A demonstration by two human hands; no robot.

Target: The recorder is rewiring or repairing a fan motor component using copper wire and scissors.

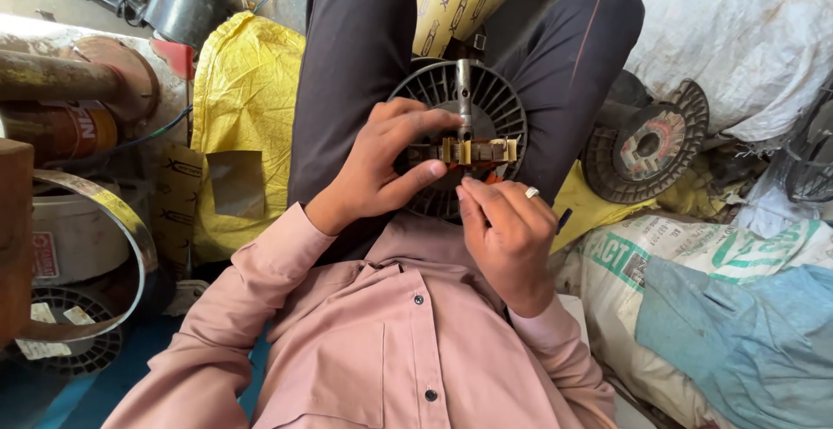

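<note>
**Both hands on the little coil piece over the round fan part**

I see my left hand [377,164] in the middle of the frame. Its fingers and thumb are closed around the left end of a small brown and yellow coil piece [464,151]. My right hand [508,229] sits just below and to the right, with a ring on one finger. Its fingertips pinch the lower edge of the same piece.

The coil piece sits against a metal shaft [464,91] that stands up from a dark round fan part [486,104] with many thin ribs. The fan part rests between my knees, in the upper middle of the frame.

I think the best way is to hold the piece level and move slowly, so the thin wires do not bend. The left hand should hold it firm while the right does the small work.

A yellow sack [243,125] lies at the left. Another ribbed disc [646,147] lies at the right.
</note>
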